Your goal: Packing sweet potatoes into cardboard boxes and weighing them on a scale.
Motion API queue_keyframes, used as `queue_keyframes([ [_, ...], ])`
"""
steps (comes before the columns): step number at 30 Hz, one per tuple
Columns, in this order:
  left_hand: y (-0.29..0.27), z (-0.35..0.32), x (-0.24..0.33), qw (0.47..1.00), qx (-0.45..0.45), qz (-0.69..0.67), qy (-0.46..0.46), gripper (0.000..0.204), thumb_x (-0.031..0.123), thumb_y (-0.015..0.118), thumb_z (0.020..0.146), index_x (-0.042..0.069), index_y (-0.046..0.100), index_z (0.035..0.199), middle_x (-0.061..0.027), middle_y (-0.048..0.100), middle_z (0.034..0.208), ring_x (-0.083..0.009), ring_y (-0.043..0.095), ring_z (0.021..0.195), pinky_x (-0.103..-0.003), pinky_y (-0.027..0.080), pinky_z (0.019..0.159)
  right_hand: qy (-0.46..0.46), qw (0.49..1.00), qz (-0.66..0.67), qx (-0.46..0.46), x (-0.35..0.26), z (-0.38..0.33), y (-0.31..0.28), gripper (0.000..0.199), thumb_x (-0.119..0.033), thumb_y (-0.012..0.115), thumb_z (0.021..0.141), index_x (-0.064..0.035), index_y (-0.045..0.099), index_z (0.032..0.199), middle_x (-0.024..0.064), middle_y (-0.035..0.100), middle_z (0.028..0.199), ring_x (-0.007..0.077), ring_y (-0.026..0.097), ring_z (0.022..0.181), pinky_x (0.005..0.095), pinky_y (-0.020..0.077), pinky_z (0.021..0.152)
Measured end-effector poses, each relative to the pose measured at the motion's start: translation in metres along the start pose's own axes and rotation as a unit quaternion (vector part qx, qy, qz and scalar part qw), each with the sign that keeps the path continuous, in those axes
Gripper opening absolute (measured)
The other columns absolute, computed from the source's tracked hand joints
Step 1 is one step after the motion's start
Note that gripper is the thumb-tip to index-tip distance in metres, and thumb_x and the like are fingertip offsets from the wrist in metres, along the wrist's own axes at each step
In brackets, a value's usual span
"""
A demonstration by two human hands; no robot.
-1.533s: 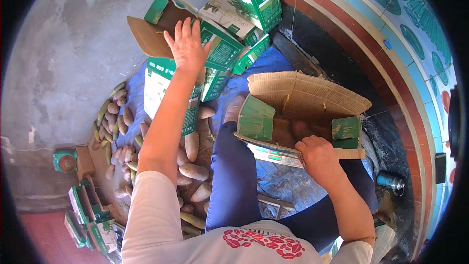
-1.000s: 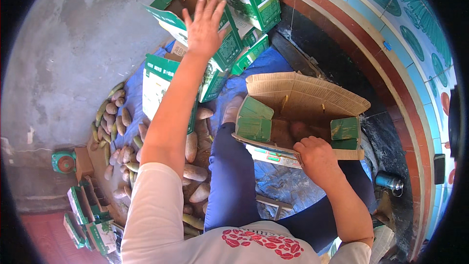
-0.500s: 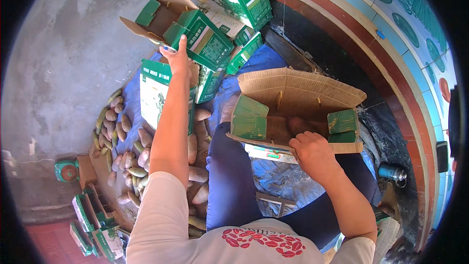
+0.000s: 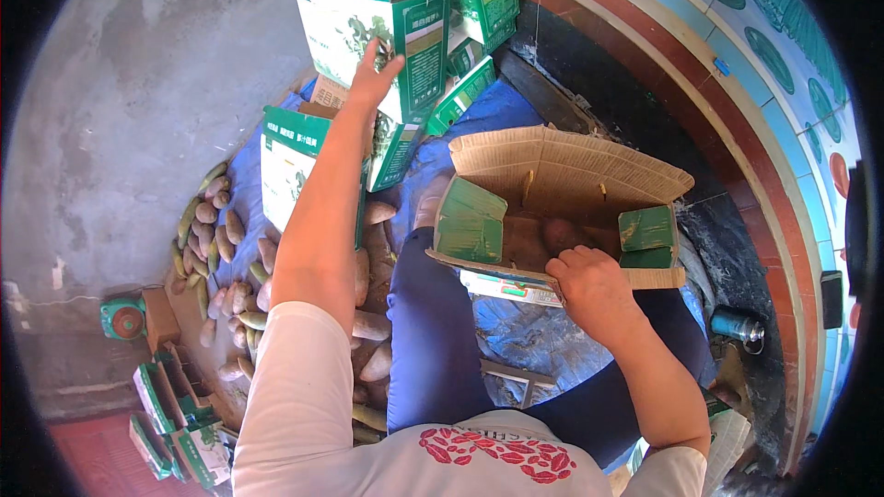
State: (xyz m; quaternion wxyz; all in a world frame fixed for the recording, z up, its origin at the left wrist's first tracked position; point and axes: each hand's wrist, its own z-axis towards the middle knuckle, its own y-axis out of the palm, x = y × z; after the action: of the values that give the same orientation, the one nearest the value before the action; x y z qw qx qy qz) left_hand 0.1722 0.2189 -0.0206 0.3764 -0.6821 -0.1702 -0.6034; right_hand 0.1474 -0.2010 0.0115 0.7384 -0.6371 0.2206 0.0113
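Note:
My left hand (image 4: 373, 83) is stretched out to the far left, fingers spread against the printed front of a green-and-white cardboard box (image 4: 336, 32). That box stands on other boxes, its top open. In front of me, by my knees, is an open cardboard box (image 4: 571, 161) with brown inner flaps raised and green end flaps folded in. My right hand (image 4: 589, 281) grips its near rim, fingers curled over the edge. A reddish-brown tuber (image 4: 560, 234) lies inside, partly in shadow. Another green-and-white box (image 4: 290, 161) stands beside my left forearm.
Several pinkish tubers and green elongated vegetables (image 4: 212, 239) lie on the floor and blue sheet (image 4: 244, 184) at left. Small open cartons (image 4: 180, 419) stand lower left. A blue bottle (image 4: 737, 324) lies at right, near the curved tiled wall edge (image 4: 773, 248).
The box at my left hand has turned and moved farther away, so its white front now faces me. My left hand has shifted from its flap to its front. My right hand stays put.

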Motion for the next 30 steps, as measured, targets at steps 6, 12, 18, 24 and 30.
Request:
queue_keyframes([
  [6,-0.004,-0.011,-0.029,0.984,-0.049,0.165,0.047,0.073,0.038,0.062,0.083,0.016,0.026,0.143,-0.0163,0.028,0.146,-0.0308,0.028,0.133,-0.04,0.027,0.105,0.0,1.0,-0.003,-0.007,0.001,0.0,-0.001,0.006,-0.011,0.058,0.073,-0.0075,0.057,0.077,0.0072,0.057,0.074,0.0243,0.057,0.076,0.0353,0.0462,0.068],
  [12,0.005,-0.008,-0.037,0.97,-0.113,0.194,0.092,0.074,0.034,0.067,0.078,0.014,0.033,0.14,-0.0193,0.032,0.142,-0.0299,0.03,0.133,-0.037,0.027,0.107,0.008,1.0,-0.004,-0.008,0.003,-0.001,0.002,0.006,-0.009,0.058,0.072,-0.0075,0.057,0.077,0.0071,0.057,0.075,0.0242,0.058,0.077,0.035,0.0464,0.069],
  [18,0.008,-0.02,-0.043,0.935,-0.006,0.322,0.15,0.078,0.032,0.067,0.076,0.014,0.028,0.141,-0.0197,0.031,0.142,-0.0326,0.03,0.132,-0.038,0.027,0.107,0.001,1.0,-0.01,-0.012,0.005,-0.003,0.002,0.006,-0.008,0.058,0.072,-0.0072,0.058,0.078,0.0073,0.057,0.074,0.0242,0.058,0.076,0.0348,0.0465,0.068],
  [24,-0.009,-0.059,-0.047,0.95,0.013,0.286,0.124,0.058,0.027,0.067,0.076,0.009,0.047,0.128,-0.0235,0.049,0.125,-0.0348,0.047,0.117,-0.038,0.039,0.096,0.002,1.0,0.001,0.002,0.003,-0.006,0.002,0.006,-0.008,0.058,0.071,-0.0071,0.057,0.077,0.0076,0.056,0.074,0.0243,0.058,0.075,0.0351,0.0465,0.068],
  [30,-0.046,-0.147,-0.109,0.95,-0.027,0.292,0.108,0.032,0.024,0.065,0.079,0.003,0.062,0.104,-0.0191,0.063,0.101,-0.0332,0.06,0.094,-0.038,0.046,0.084,-0.007,1.0,-0.015,-0.004,0.002,-0.004,0.001,0.004,-0.008,0.057,0.072,-0.0077,0.057,0.076,0.0073,0.055,0.072,0.0243,0.057,0.074,0.0346,0.0465,0.067],
])
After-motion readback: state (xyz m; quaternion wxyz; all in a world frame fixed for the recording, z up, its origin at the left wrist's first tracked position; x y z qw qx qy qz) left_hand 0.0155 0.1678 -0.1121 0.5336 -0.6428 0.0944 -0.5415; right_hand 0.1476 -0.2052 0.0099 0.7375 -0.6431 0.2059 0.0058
